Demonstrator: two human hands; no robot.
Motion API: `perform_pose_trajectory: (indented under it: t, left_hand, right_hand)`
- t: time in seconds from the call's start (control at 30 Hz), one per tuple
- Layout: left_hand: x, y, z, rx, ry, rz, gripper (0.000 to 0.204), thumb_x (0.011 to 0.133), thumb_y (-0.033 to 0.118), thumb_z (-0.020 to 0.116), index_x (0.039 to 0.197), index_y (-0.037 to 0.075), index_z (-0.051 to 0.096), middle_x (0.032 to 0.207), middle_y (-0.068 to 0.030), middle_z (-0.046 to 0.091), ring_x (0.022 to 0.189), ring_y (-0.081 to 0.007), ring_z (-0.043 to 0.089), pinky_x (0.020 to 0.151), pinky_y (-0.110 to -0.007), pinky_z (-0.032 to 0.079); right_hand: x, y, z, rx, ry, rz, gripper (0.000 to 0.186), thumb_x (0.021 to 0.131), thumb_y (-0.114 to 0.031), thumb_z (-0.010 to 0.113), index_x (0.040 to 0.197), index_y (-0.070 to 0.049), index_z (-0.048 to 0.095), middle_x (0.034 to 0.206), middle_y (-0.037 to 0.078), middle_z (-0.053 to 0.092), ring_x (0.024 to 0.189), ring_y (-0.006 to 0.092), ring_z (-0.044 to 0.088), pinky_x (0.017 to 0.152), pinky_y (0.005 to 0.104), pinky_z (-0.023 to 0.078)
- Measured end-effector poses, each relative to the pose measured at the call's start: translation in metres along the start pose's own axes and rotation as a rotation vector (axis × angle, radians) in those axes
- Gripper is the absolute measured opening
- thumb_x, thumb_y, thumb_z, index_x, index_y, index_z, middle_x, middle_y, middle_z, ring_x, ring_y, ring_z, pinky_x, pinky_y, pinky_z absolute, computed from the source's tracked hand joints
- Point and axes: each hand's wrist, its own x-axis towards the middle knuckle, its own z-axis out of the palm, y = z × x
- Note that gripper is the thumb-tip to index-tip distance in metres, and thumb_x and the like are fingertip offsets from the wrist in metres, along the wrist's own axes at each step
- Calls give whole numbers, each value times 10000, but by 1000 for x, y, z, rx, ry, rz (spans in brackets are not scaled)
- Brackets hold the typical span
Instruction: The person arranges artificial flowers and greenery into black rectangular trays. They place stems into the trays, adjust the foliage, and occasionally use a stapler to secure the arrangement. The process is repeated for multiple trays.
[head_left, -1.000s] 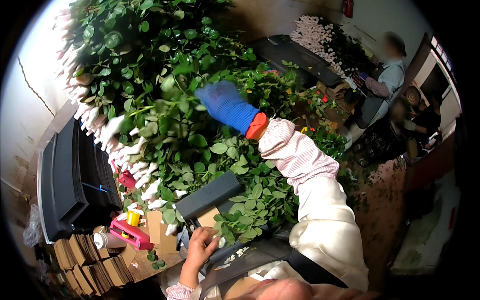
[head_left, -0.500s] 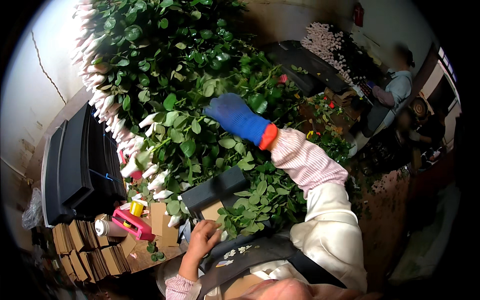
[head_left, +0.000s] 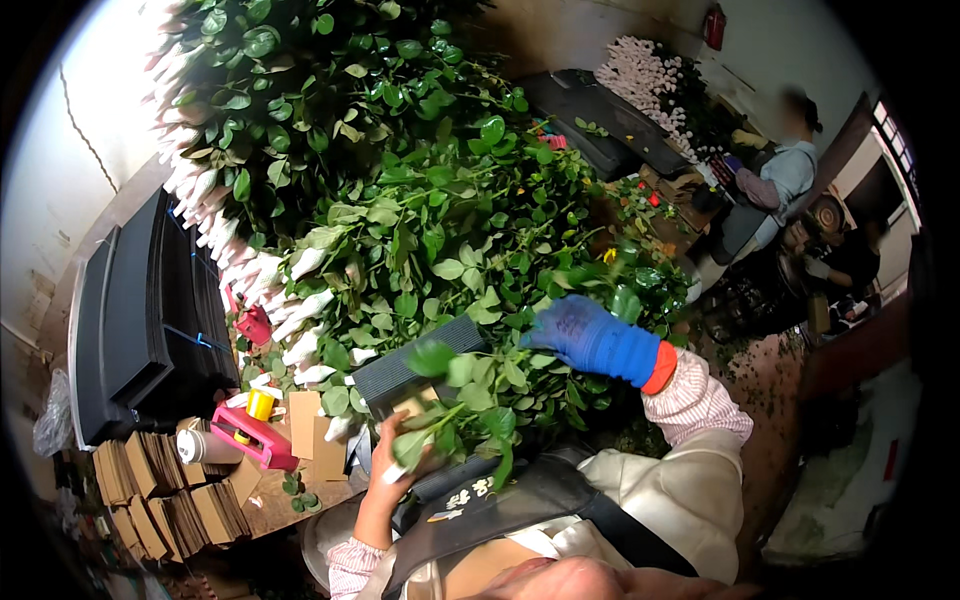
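A large heap of leafy rose stems [head_left: 400, 240] fills the middle, its flower heads in white sleeves [head_left: 215, 225] along the left side. My right hand [head_left: 585, 338], in a blue glove with an orange cuff, is closed among leaves at the heap's near right; leaves hide its fingertips. My bare left hand [head_left: 385, 470] is close to my apron, closed around a leafy rose stem [head_left: 475, 410] whose leaves partly cover the fingers. A small white tip shows beside them. Just beyond it is a dark ridged block [head_left: 425, 362], partly under leaves.
On the left are stacked black sheets [head_left: 165, 310], cardboard pieces [head_left: 170, 475], a pink holder [head_left: 255, 438], a yellow roll [head_left: 260, 403] and a white-lidded cup [head_left: 205, 445]. A co-worker [head_left: 780, 180] is at the far right by another heap of white-sleeved flowers [head_left: 645, 85].
My right hand has come back from the heap's middle toward me and to the right. Leafy sprigs now lie across my left hand, some blurred by motion.
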Motion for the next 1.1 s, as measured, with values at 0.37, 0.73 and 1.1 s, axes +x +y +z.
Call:
perform_pose_trajectory:
  t: [0.37, 0.73, 1.1]
  left_hand:
    - [8, 30, -8, 63, -17, 75, 577, 770, 60, 850, 1309, 51, 645, 1279, -137, 607, 1073, -244, 641, 869, -336, 554]
    - [13, 31, -8, 99, -53, 57, 551, 779, 66, 842, 1297, 32, 657, 1222, -137, 607, 1055, -271, 639, 856, -349, 551]
    - [11, 36, -11, 86, -41, 7, 558, 773, 57, 841, 1302, 53, 664, 1238, -124, 606, 1071, -259, 633, 879, -350, 540]
  right_hand:
    - [-24, 17, 94, 215, -349, 211, 426, 897, -281, 636, 1322, -258, 657, 1135, 122, 708, 1104, 325, 671, 950, 446, 522]
    - [142, 88, 83, -331, 99, 163, 265, 901, -179, 635, 1164, -184, 667, 992, 80, 701, 931, 261, 699, 819, 441, 559]
    - [302, 133, -13, -207, 704, 180, 263, 886, -123, 624, 1078, -252, 749, 861, 93, 705, 837, 290, 720, 720, 434, 569]
